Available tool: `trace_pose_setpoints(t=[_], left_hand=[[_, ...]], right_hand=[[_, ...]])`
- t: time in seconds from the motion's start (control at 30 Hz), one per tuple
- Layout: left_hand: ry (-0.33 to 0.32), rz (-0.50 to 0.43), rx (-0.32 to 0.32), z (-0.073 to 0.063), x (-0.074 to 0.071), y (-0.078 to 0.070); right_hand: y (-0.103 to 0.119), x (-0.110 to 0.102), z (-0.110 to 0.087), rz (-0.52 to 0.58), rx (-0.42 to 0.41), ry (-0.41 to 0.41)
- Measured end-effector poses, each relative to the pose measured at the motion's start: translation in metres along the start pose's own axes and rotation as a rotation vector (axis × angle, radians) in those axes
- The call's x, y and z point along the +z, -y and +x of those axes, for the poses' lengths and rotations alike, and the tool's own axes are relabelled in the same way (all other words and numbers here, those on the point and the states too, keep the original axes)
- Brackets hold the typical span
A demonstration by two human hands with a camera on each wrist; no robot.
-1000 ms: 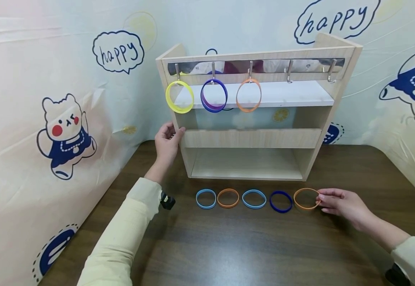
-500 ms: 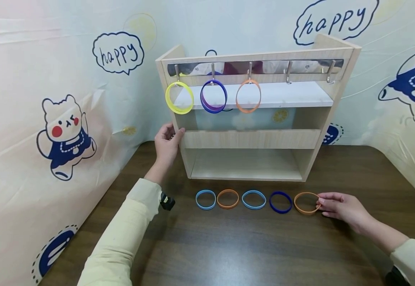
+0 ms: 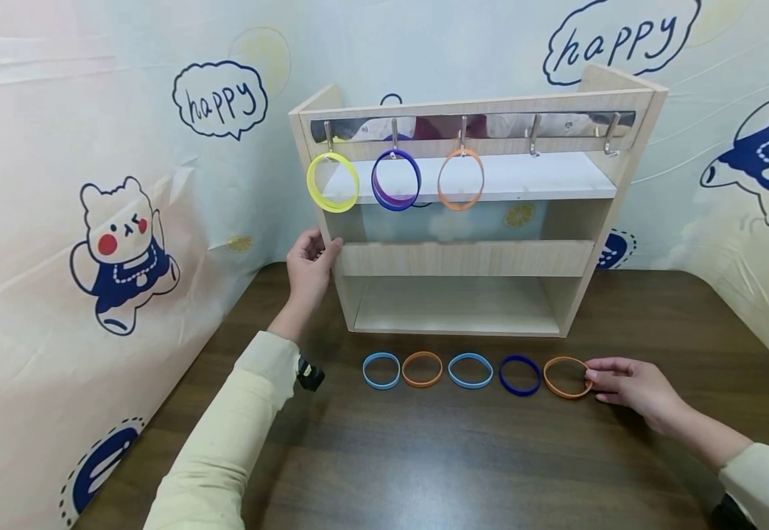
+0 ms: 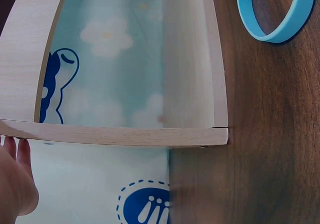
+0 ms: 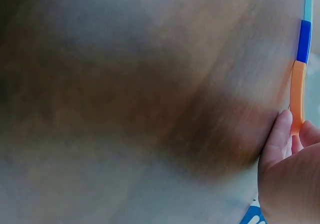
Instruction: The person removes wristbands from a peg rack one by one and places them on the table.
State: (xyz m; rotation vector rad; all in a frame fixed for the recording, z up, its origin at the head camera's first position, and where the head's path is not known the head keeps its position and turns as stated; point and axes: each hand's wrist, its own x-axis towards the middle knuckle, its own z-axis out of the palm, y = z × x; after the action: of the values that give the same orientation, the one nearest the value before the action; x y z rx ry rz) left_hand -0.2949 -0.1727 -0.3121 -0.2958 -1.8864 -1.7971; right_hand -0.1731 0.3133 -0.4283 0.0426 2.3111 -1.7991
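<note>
My left hand [image 3: 308, 276] grips the left side panel of a small pale wooden shelf [image 3: 467, 258], thumb on the front edge. At the right end of a row of silicone wristbands on the table, my right hand [image 3: 641, 388] pinches an orange wristband [image 5: 297, 86] between thumb and fingers. To its left lie a dark blue wristband [image 3: 519, 394], a light blue one [image 3: 470, 386], another orange one [image 3: 422, 384] and a second light blue one [image 3: 381, 386]. From the shelf's hooks hang yellow bands [image 3: 334, 209], blue and purple bands [image 3: 395, 207] and an orange band [image 3: 461, 207].
Two metal hooks at the right of the shelf's rail, the fourth hook [image 3: 535, 136] and the end hook [image 3: 611, 136], bear no band. The dark wooden table [image 3: 451, 464] runs out in front of the shelf. A printed cloth [image 3: 126, 96] hangs behind and at the sides.
The orange wristband in my right hand has come down slightly to lie level with the row. My left hand stays on the shelf, and the hanging bands have not moved.
</note>
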Motion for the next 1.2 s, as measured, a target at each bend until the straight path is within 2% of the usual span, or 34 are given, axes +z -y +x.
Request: trace_pose_setpoints(t=[0.2,0.47,0.77,1.2], left_hand=[[0.004,0.010,-0.004,0.0004,0.0000,-0.0016],[0.010,-0.015,0.030,0.0014,0.0007,0.0005],[0.008,-0.017,0.040,0.0018,0.0005,0.0016],[0.003,-0.014,0.027,-0.0002,0.0001,0.0000]], right_hand=[[-0.0002,0.0013,0.0004,-0.019,0.002,-0.022],[-0.0004,0.0017,0.0005,-0.048,0.003,-0.048],[-0.0003,0.0025,0.0007,-0.075,0.020,-0.063],[0.0015,0.0026,-0.0012,-0.082,0.029,-0.061]])
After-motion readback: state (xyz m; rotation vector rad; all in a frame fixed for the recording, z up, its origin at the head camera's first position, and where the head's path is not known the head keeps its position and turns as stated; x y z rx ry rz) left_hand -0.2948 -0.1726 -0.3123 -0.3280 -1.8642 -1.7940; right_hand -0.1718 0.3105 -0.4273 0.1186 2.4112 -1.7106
